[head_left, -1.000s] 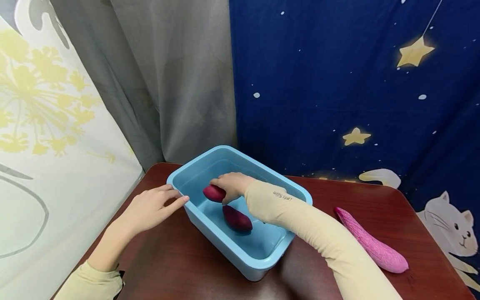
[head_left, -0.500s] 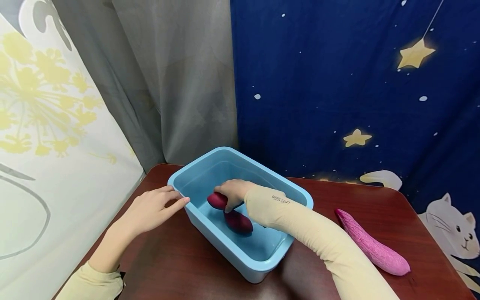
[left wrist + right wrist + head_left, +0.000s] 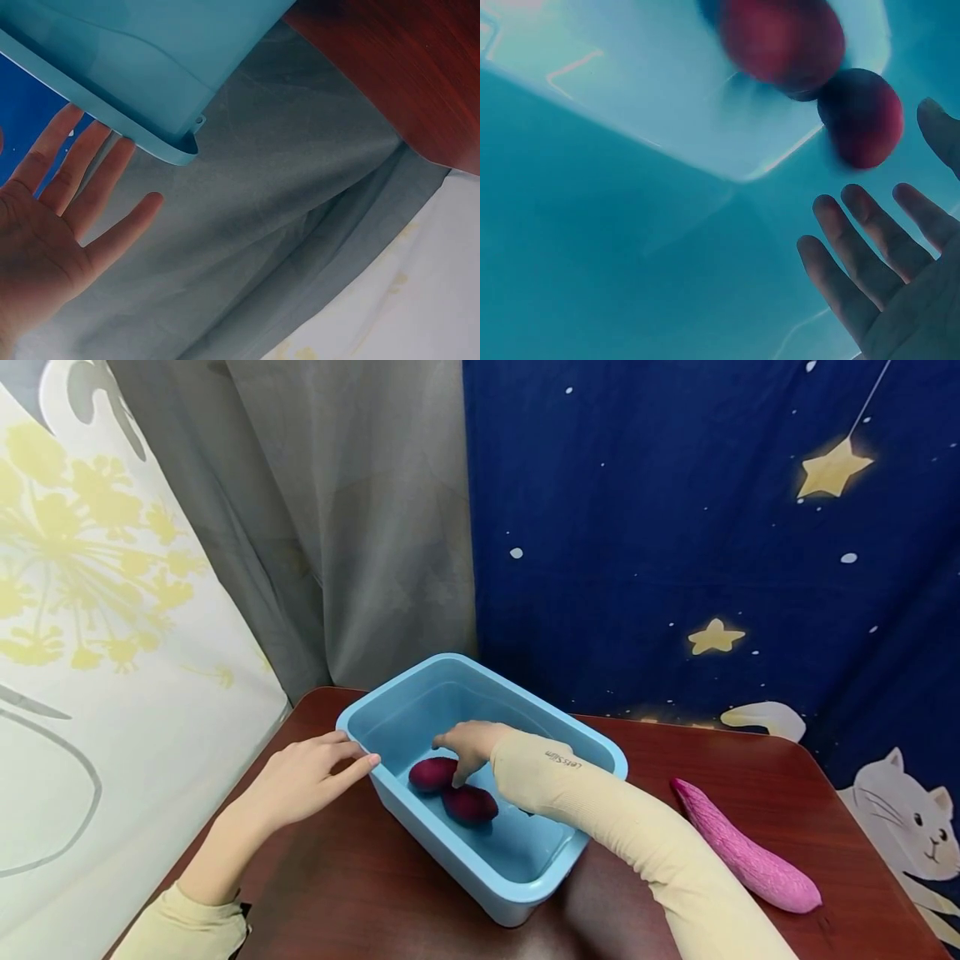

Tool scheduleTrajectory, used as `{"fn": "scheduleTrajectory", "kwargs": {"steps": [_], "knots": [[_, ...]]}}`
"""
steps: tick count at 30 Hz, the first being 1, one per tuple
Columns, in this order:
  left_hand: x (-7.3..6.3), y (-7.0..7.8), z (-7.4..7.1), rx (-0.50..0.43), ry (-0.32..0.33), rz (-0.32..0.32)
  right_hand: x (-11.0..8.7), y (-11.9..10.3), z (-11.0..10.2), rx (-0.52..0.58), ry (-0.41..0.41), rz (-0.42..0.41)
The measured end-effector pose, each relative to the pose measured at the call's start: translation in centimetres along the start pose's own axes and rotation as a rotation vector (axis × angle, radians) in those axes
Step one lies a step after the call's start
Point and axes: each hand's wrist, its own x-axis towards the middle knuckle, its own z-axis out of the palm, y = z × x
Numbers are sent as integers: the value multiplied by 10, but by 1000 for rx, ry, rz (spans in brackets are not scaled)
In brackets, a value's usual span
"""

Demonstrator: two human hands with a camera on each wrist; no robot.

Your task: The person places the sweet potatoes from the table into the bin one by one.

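Observation:
A light blue plastic bin (image 3: 450, 852) holds two dark purple-red sweet potatoes, one (image 3: 431, 774) toward the left wall and the other (image 3: 471, 807) just nearer. My right hand (image 3: 474, 745) is inside the bin above them, holding nothing. In the right wrist view the fingers of that hand (image 3: 900, 277) are spread, with a gap to the nearer sweet potato (image 3: 862, 120). My left hand (image 3: 303, 777) rests its straight fingertips on the bin's left rim; the left wrist view shows these fingers (image 3: 94, 176) along the rim's outer edge, thumb apart.
To the right of the bin, a long pink eggplant-like vegetable (image 3: 746, 852) lies on the dark red wooden table (image 3: 645, 735). Grey (image 3: 390, 527) and starry blue curtains (image 3: 622, 527) hang behind the table, and a white patterned cloth (image 3: 135, 693) hangs at the left.
My right hand moved one sweet potato slightly right and nearer, then let go of it; it now lies against the other one. The left hand has stayed on the rim.

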Motion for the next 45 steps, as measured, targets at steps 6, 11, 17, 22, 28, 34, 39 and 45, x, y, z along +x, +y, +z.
{"fn": "scheduleTrajectory", "kwargs": {"steps": [6,11,17,22,28,34,39,45], "knots": [[0,1,0,-9,2,-3,-1,0,-5,4,9,15],[0,1,0,-3,5,-4,-3,-2,-10,-12,18,24],[-1,2,-1,1,-1,-7,-9,0,-18,-70,45,-15],[-2,3,-2,-2,1,-11,-16,0,-26,-105,59,-24],[-3,4,-2,-7,1,-16,-26,-1,-37,-130,61,-36],[-3,4,-2,-4,5,-21,-37,-2,-46,-154,63,-57],[-3,5,-2,-14,2,-22,-47,-1,-52,-143,77,-62],[-3,5,-2,-9,6,-23,-60,0,-57,-162,91,-83]]}}
